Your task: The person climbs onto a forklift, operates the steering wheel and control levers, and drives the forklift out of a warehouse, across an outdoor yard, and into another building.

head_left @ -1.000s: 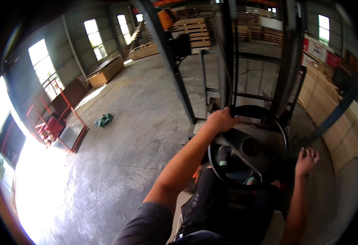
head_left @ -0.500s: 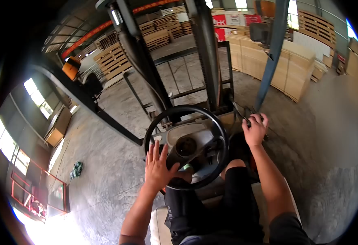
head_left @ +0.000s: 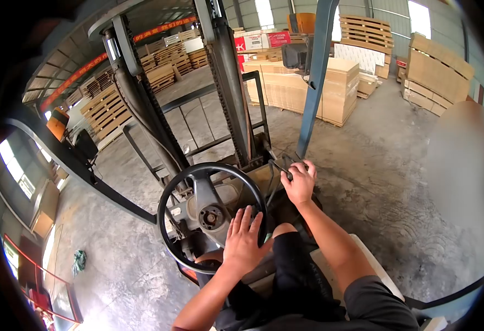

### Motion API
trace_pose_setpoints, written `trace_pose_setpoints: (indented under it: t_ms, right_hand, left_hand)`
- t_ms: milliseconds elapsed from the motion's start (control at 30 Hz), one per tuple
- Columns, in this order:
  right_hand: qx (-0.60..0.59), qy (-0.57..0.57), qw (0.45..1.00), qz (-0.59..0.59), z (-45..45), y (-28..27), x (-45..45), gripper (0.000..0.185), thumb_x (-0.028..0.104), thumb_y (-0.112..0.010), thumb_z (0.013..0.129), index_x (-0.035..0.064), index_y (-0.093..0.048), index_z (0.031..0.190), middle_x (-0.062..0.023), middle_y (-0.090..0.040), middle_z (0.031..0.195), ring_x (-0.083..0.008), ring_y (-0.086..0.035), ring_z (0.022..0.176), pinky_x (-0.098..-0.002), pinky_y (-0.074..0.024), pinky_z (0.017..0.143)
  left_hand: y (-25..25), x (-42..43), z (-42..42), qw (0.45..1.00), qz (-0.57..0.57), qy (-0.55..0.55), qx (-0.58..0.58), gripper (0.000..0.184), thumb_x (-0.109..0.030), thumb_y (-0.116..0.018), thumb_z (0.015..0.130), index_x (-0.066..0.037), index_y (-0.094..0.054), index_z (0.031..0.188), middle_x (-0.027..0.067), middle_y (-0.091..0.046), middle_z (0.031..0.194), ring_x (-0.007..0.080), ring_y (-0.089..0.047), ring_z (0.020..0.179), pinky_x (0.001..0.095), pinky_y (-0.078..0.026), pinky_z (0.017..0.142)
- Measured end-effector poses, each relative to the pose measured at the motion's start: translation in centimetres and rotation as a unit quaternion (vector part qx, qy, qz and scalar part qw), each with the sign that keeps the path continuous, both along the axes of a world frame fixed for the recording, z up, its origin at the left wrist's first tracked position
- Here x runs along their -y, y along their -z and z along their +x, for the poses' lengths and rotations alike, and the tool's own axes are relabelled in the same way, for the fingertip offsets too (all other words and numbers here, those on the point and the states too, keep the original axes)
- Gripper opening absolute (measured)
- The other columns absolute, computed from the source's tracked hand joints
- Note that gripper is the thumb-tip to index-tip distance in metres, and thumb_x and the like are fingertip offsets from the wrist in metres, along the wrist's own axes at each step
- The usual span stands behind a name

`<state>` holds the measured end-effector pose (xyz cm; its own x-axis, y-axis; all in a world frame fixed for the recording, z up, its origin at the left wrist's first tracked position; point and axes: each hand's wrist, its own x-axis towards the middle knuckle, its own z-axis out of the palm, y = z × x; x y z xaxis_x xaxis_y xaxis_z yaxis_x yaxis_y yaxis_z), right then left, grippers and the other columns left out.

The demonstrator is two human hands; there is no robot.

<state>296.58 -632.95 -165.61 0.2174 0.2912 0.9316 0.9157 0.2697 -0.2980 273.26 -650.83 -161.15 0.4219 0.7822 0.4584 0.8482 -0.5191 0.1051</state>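
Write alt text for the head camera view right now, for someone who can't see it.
From a forklift seat, a person's open left hand is at the black steering wheel, while the right hand curls over control levers. Beyond the mast, wooden pallets and stacked boards stand on a grey floor.

"我们的" on red banner (head_left: 166,27)

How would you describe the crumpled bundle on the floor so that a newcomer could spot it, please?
From the black steering wheel, look left across the concrete floor to the red railed frame. Near it lies the bundle: dark green, crumpled and low, unlike the frame's straight red bars.
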Motion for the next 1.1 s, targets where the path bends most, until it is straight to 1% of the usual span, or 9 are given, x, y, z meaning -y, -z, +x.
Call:
trace_pose_setpoints:
  t_ms: [133, 233, 267, 333, 533, 733, 867, 1000, 1100]
  right_hand:
    - [-0.010, 0.009, 1.000, -0.007, -2.0, 0.2, 7.3, 0.023, 0.030, -0.078, 0.081, 0.0080, -0.075, 0.085, -0.0019, -0.071, 0.105, -0.0350, -0.053, 0.123, -0.0488, -0.0436, 0.100]
    - [0.005, -0.013, 0.999, 0.030, -4.5, -0.4, 9.2, 0.018, 0.027, -0.076, 0.078, 0.0102, -0.070, 0.079, -0.0084, -0.068, 0.097, -0.0376, -0.059, 0.105, -0.0513, -0.0464, 0.091]
    - [-0.015, -0.023, 0.996, -0.087, -5.6, -1.7, 10.6, 0.022, 0.026, -0.078, 0.083, 0.0049, -0.072, 0.082, -0.0086, -0.070, 0.100, -0.0395, -0.057, 0.114, -0.0515, -0.0449, 0.101]
    - [0.056, 0.024, 0.998, -0.025, -5.3, -0.5, 10.2, 0.022, 0.030, -0.077, 0.078, 0.0089, -0.071, 0.078, -0.0089, -0.068, 0.096, -0.0382, -0.059, 0.106, -0.0523, -0.0462, 0.091]
    - [-0.006, 0.040, 0.999, -0.020, -9.0, -0.1, 14.4, 0.027, 0.035, -0.076, 0.082, 0.0087, -0.078, 0.086, -0.0035, -0.071, 0.102, -0.0361, -0.054, 0.122, -0.0498, -0.0451, 0.098]
    - [-0.010, 0.051, 0.998, -0.026, -9.8, -0.1, 23.1, 0.028, 0.036, -0.076, 0.083, 0.0084, -0.077, 0.085, -0.0036, -0.070, 0.102, -0.0358, -0.054, 0.122, -0.0496, -0.0453, 0.098]
    - [-0.020, 0.060, 0.998, -0.003, -10.6, 0.4, 28.9, 0.027, 0.037, -0.077, 0.082, 0.0093, -0.076, 0.081, -0.0020, -0.069, 0.102, -0.0333, -0.054, 0.122, -0.0478, -0.0455, 0.097]
    - [-0.027, 0.075, 0.997, 0.003, -11.6, 1.0, 35.3, 0.024, 0.031, -0.080, 0.079, 0.0088, -0.074, 0.080, -0.0020, -0.069, 0.098, -0.0361, -0.055, 0.118, -0.0482, -0.0468, 0.098]
    - [-0.025, 0.089, 0.996, -0.001, -12.8, 1.0, 39.7, 0.026, 0.035, -0.078, 0.081, 0.0092, -0.075, 0.081, -0.0015, -0.069, 0.100, -0.0355, -0.053, 0.121, -0.0507, -0.0456, 0.096]
  left_hand:
    - [-0.3, 3.9, 0.1, 0.997, 0.014, 0.073, 0.031, 0.069, -0.036, -0.076, 0.089, -0.007, -0.053, 0.147, 0.0218, -0.039, 0.160, 0.0419, -0.030, 0.153, 0.0515, -0.027, 0.126]
    - [-1.4, 2.0, -1.0, 0.993, 0.033, 0.112, 0.026, 0.063, -0.032, -0.076, 0.087, -0.003, -0.059, 0.140, 0.0234, -0.042, 0.158, 0.0425, -0.033, 0.151, 0.0510, -0.028, 0.126]
    - [-2.0, 0.9, -1.1, 0.992, 0.057, 0.113, 0.011, 0.063, -0.032, -0.078, 0.086, -0.002, -0.059, 0.139, 0.0246, -0.046, 0.155, 0.0441, -0.037, 0.148, 0.0512, -0.029, 0.125]
    - [-2.6, -1.9, -0.9, 0.987, 0.098, 0.124, 0.032, 0.057, -0.034, -0.074, 0.088, -0.004, -0.063, 0.135, 0.0238, -0.052, 0.149, 0.0426, -0.039, 0.146, 0.0514, -0.028, 0.125]
    - [-7.3, -6.7, -5.7, 0.977, 0.159, 0.092, 0.108, 0.039, -0.021, -0.074, 0.082, 0.000, -0.072, 0.115, 0.0250, -0.066, 0.129, 0.0419, -0.054, 0.134, 0.0486, -0.041, 0.116]
    - [-11.0, -6.4, -14.4, 0.985, 0.092, -0.003, 0.144, 0.042, -0.027, -0.073, 0.089, -0.001, -0.071, 0.122, 0.0238, -0.070, 0.126, 0.0416, -0.066, 0.116, 0.0445, -0.051, 0.104]
    - [-11.6, -2.9, -21.5, 0.991, 0.082, -0.021, 0.100, 0.041, -0.035, -0.067, 0.091, -0.001, -0.075, 0.113, 0.0223, -0.075, 0.110, 0.0380, -0.071, 0.105, 0.0439, -0.053, 0.095]
    - [-11.1, 1.6, -26.9, 0.983, -0.066, -0.022, 0.169, 0.042, -0.041, -0.066, 0.090, -0.002, -0.078, 0.101, 0.0243, -0.075, 0.101, 0.0361, -0.073, 0.102, 0.0412, -0.053, 0.092]
    - [-8.6, 0.2, -32.8, 0.998, 0.017, 0.061, 0.014, 0.037, -0.035, -0.059, 0.097, -0.003, -0.076, 0.107, 0.0240, -0.074, 0.102, 0.0401, -0.071, 0.103, 0.0446, -0.053, 0.092]
